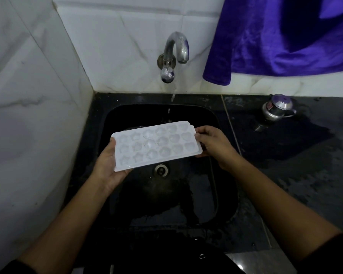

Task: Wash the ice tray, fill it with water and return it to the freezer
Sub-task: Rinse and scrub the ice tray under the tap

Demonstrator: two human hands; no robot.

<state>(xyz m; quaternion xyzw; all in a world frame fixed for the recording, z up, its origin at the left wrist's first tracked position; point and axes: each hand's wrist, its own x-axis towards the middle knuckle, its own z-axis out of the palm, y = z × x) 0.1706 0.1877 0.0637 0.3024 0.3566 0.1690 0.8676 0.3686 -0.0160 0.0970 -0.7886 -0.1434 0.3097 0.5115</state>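
Observation:
A white plastic ice tray (156,145) with star- and heart-shaped cells is held level over the black sink (224,186). My left hand (109,167) grips its near-left end from below and the side. My right hand (212,143) pinches its right end. A thin stream of water falls from the metal tap (176,50) on the wall and lands just behind the tray's far edge. Drops of water sit on the tray.
A small steel pot with a lid (275,109) stands on the wet black counter (295,165) to the right. A purple cloth (285,36) hangs on the tiled wall at the upper right. The sink drain (161,170) lies under the tray. White tiled wall closes the left side.

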